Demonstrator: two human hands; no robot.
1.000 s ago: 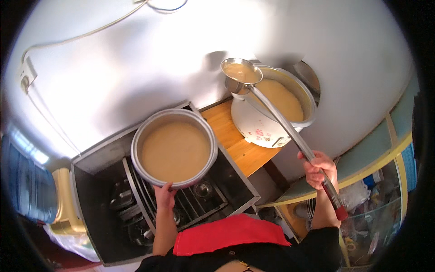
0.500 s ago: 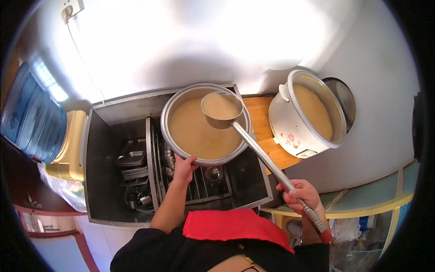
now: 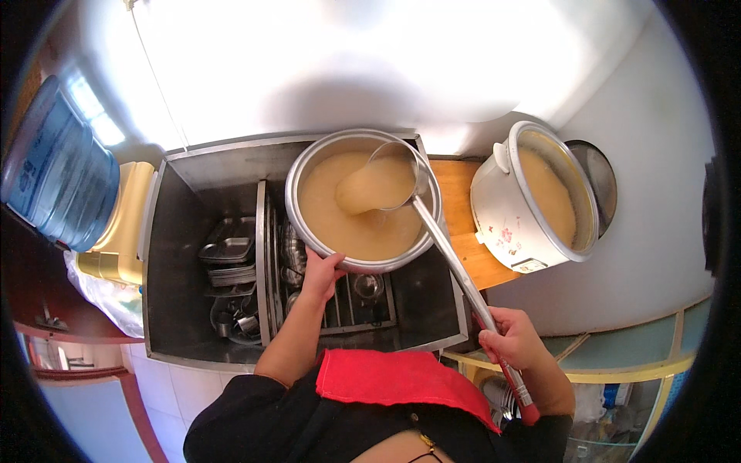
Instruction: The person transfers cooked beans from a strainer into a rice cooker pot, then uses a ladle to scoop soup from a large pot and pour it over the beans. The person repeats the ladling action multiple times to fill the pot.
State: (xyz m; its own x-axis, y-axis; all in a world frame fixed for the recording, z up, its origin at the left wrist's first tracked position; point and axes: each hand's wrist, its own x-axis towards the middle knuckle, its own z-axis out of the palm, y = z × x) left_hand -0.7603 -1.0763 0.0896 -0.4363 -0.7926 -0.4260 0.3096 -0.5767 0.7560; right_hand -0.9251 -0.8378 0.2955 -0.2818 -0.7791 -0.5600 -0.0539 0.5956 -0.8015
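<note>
A large round metal pot (image 3: pixel 297 224) full of tan, cloudy liquid (image 3: pixel 324 189) sits over the right part of the sink. My left hand (image 3: pixel 320 274) grips its near rim, thumb on top and fingers beneath. In my right hand (image 3: pixel 513 338) is the long handle of a big metal ladle (image 3: pixel 446 251), wrapped by closed fingers. The ladle's bowl is tipped to the left above the pot, and tan liquid pours over its lip into the pot. To the right, a white rice cooker (image 3: pixel 494 193) with more tan liquid inside leans on a wooden board (image 3: pixel 451 185).
The steel sink (image 3: pixel 202 166) holds stacked metal trays (image 3: pixel 230 251), metal cups and a rack with a glass bowl (image 3: pixel 368 287). A dark round lid (image 3: pixel 598 181) stands behind the cooker. At left is a blue water bottle (image 3: pixel 65 174) on a gold dispenser (image 3: pixel 123 224). Shelves (image 3: pixel 617 417) lie at lower right.
The ladle's bowl was level and full; now it is tilted left and its liquid spills into the pot. The view has shifted slightly. My left hand stays on the rim.
</note>
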